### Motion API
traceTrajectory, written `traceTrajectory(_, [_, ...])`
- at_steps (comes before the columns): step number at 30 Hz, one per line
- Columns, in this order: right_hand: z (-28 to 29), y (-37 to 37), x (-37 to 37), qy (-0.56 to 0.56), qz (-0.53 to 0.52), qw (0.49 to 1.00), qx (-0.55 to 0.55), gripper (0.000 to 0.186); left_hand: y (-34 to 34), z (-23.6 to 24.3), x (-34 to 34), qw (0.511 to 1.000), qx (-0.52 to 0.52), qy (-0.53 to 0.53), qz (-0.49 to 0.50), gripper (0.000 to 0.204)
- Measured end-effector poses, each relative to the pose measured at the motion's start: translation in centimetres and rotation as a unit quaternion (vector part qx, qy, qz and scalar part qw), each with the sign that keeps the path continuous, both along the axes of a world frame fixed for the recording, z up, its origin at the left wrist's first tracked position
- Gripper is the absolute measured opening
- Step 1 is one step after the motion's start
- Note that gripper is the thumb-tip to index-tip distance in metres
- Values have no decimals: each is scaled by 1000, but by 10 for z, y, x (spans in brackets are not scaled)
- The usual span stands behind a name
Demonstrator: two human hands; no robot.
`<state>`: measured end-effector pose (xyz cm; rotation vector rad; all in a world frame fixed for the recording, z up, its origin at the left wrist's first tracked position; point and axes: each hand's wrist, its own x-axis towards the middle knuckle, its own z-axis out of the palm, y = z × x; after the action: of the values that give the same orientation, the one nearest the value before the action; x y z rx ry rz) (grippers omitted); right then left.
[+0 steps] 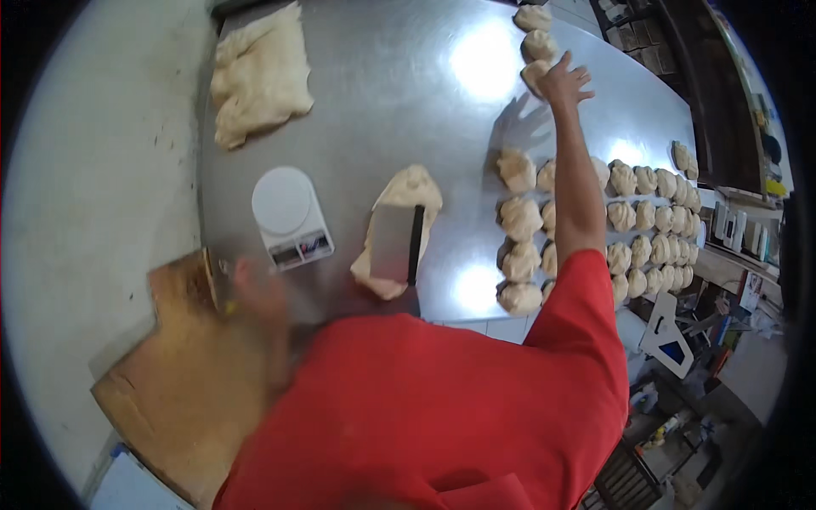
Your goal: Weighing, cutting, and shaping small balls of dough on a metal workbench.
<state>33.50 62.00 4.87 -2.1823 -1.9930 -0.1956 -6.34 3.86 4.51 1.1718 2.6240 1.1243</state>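
Note:
My right hand (564,82) reaches far out at the right, its fingers spread. It is at the near dough piece (533,73) of a short column; whether it touches is hard to tell. My left hand (260,293) is smeared by motion, low at the left beside the white kitchen scale (284,202), whose pan holds nothing. Between my arms, a dough scraper (394,243) with a dark handle lies on a flat strip of dough (414,183). A large slab of dough (262,75) rests at the far left of the steel table (387,93).
Several rows of dough pieces (520,218) cover the table's right side, partly hidden by my right arm. A wooden board (183,382) lies at the lower left, near the pale wall (110,187). Shelves and cluttered items (671,340) stand past the right edge.

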Motion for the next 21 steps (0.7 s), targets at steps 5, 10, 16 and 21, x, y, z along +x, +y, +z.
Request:
traceTrajectory(5, [61, -239, -74, 257, 95, 945, -179, 54, 2, -7, 53, 950, -38, -218, -220, 49])
traceTrajectory(10, [3, -440, -108, 294, 95, 896, -319, 79, 26, -44, 98, 925, -65, -172, -333, 100])
traceTrajectory(16, [18, -446, -108, 327, 86, 916, -215, 65, 39, -49, 119, 893, -87, -178, -405, 124])
traceTrajectory(21, [78, -440, -80, 653, 92, 724, -201, 44, 48, -29, 153, 952, -133, -73, -266, 125])
